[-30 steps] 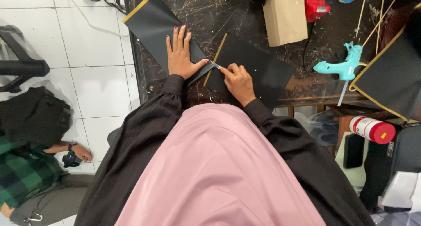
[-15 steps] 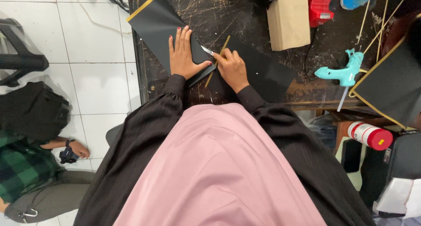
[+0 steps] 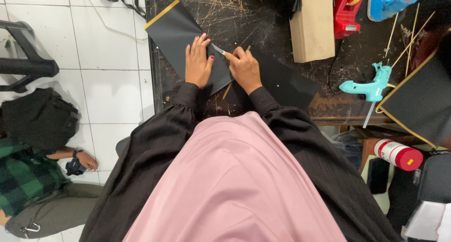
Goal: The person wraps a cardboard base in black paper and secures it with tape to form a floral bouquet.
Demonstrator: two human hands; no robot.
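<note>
My left hand [image 3: 198, 61] lies flat, fingers spread, on a black sheet with a gold edge strip [image 3: 174, 30] that rests on the dark scratched worktable [image 3: 263, 16]. My right hand [image 3: 244, 67] grips a small craft knife [image 3: 220, 50] whose blade points up and left, touching the sheet right beside my left thumb. A second black piece [image 3: 286, 84] lies under and to the right of my right hand. A thin wooden stick [image 3: 228, 89] pokes out below the hands.
On the table sit a tan cardboard box [image 3: 312, 23], a red tape dispenser [image 3: 347, 9], a blue item [image 3: 387, 2], a teal glue gun [image 3: 371, 84] and thin sticks [image 3: 408, 30]. Another gold-edged black sheet [image 3: 420, 101] and a red-capped can [image 3: 398, 155] are right. A person sits on the tiled floor at left [image 3: 33, 190].
My right hand has drawn the knife up and to the left along the black sheet, closer to my left thumb. My left hand stays pressed on the sheet.
</note>
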